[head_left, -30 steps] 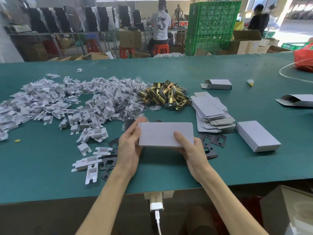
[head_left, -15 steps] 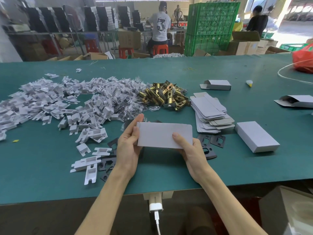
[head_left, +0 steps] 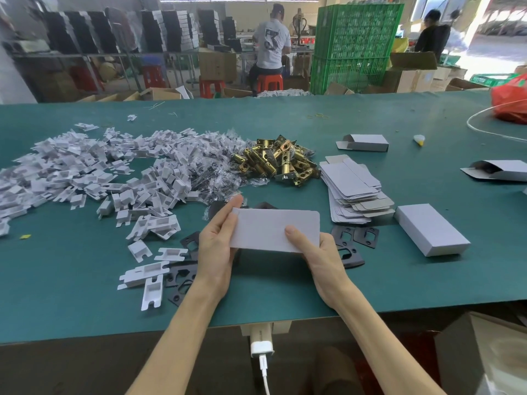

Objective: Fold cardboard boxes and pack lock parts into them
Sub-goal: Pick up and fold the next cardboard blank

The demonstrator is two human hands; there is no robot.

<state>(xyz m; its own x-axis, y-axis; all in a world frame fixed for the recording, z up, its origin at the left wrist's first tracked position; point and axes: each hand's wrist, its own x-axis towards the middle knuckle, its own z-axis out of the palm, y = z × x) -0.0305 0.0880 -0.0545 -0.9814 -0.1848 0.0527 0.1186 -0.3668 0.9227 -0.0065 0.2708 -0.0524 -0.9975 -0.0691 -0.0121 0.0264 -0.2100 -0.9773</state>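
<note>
Left hand (head_left: 214, 253), right hand (head_left: 323, 259) hold cardboard box (head_left: 271, 228) between.

Grey box (head_left: 275, 230), teal table (head_left: 285, 124)

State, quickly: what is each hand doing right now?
Left hand: holds the left end of the grey cardboard.
Right hand: holds its right end, thumb on top.

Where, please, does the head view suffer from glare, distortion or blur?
Head view: daylight blows out the doorway at top right; the wide lens bows the table edges; the held box is sharp and evenly lit; the carton at bottom right is smeared.
</note>
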